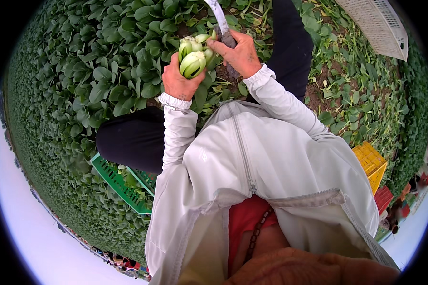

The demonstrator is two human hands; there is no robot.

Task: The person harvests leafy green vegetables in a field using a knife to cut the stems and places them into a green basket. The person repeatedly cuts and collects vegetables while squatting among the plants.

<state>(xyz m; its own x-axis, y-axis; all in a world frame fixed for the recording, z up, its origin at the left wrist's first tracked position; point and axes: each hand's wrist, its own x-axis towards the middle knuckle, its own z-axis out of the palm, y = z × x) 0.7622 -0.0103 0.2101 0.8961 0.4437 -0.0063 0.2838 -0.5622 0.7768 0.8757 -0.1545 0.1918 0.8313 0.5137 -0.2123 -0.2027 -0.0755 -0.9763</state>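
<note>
My left hand (181,83) is wrapped around a bunch of bok choy (193,64), its pale cut bases turned up towards me. Right beside it, my right hand (241,53) grips a sickle (219,16) by its dark, soil-caked handle. The curved metal blade points away from me and runs out at the top of the view. The thumb and fingertips of my right hand touch the pale stalks at the bunch's right side. The leaves of the bunch are mostly hidden below the left hand.
Dense leafy greens (103,74) grow on the left. Loose leaves and bare soil (319,94) cover the ground at right. A white plastic crate (381,26) stands at upper right, a yellow crate (371,162) at lower right. Behind my left knee is a green crate (119,185) with greens inside.
</note>
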